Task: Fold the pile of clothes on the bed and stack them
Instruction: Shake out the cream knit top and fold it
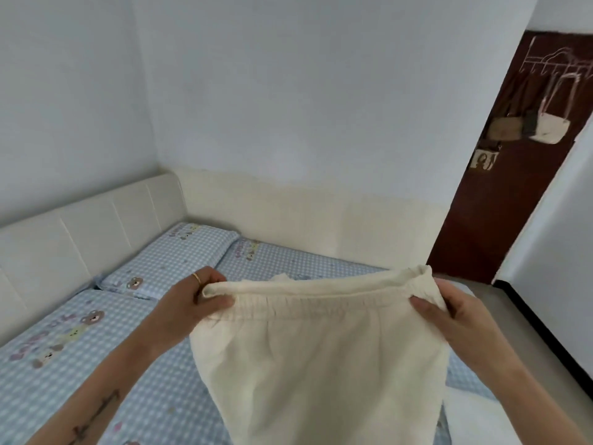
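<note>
Now left hand [195,295], right hand [449,311] grip cream trousers [317,358] waistband; above bed [96,354]

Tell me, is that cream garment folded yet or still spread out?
Spread out, not folded. The left hand and right hand grip the cream garment by its waistband, stretched wide, the rest hanging above the bed.

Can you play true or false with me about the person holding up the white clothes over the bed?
1. Both hands hold the cream garment by its stretchy waistband. True.
2. The garment lies folded flat on the bed. False: it hangs in the air.
3. The left hand wears a ring. True.
4. The bedsheet is plain red. False: blue checks with bears.
5. Bags hang on the brown door. True.
6. The right hand is empty. False: its fingers pinch the waistband.
</note>
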